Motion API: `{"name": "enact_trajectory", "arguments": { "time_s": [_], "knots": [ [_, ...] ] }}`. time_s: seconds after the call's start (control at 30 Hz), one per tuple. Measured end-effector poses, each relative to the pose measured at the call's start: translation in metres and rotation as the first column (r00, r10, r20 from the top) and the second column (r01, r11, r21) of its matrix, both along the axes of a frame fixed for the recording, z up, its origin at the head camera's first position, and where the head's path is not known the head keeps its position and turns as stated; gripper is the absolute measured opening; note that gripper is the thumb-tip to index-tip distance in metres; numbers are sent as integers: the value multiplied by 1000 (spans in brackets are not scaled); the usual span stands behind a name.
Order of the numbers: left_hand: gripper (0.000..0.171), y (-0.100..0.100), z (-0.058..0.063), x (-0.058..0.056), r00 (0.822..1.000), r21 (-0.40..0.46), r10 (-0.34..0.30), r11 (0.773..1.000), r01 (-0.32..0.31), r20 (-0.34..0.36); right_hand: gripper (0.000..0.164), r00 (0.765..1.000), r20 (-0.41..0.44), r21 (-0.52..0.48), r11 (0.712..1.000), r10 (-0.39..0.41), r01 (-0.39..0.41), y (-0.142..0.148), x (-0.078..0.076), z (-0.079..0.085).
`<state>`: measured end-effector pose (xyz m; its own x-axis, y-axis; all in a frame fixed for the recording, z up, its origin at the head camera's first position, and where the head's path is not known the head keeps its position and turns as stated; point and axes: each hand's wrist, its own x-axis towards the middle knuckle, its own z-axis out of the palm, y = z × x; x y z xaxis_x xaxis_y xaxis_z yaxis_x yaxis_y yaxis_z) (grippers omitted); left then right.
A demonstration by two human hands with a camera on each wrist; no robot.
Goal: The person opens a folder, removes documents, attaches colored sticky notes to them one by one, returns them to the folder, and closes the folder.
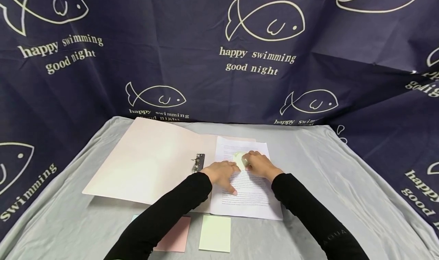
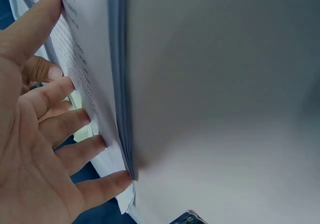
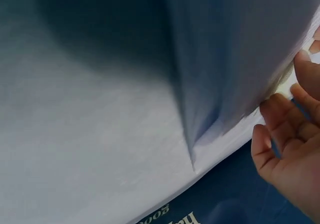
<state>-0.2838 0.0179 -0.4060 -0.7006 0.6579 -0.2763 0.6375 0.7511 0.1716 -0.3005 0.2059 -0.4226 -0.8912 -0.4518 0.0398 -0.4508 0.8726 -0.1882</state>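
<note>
A pale yellow-green sticky note (image 1: 239, 160) lies on the upper part of a stack of printed sheets (image 1: 247, 199), its top edge a little curled. My right hand (image 1: 261, 165) has its thumb and fingers bent at the note's right edge and pinches it there. In the right wrist view the fingers (image 3: 272, 106) hide much of the note. With fingers spread, my left hand (image 1: 223, 173) rests on the sheets at the note's left side. Its fingertips (image 2: 120, 180) touch the paper in the left wrist view. The sheets lie on the right side of an open pale pink folder (image 1: 147, 153).
A metal clip (image 1: 198, 162) stands near the folder's spine. In front of the folder lie a pale green note pad (image 1: 215, 233) and a pink pad (image 1: 175, 235), the latter partly behind my left sleeve. A blue edge (image 1: 134, 217) shows beside it. Grey cloth (image 1: 319, 168) covers the table.
</note>
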Motion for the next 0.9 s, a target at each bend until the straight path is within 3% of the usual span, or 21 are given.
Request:
{"name": "enact_trajectory", "arguments": {
  "time_s": [0.27,0.43,0.63,0.9],
  "knots": [
    [87,-1,-3,0,999,-28,-35,999,35,-13,63,986,127,0,994,112,-113,-11,1,-6],
    [91,-3,-5,0,998,-26,-54,998,54,-20,76,977,188,72,991,102,-117,-19,0,-6],
    [90,-5,-4,0,998,-21,-63,998,62,-33,84,972,225,139,985,72,-105,-25,-3,1],
    [91,-5,-4,2,999,-3,-44,999,44,-20,81,974,219,156,983,57,-92,-28,-1,4]
  ]
}}
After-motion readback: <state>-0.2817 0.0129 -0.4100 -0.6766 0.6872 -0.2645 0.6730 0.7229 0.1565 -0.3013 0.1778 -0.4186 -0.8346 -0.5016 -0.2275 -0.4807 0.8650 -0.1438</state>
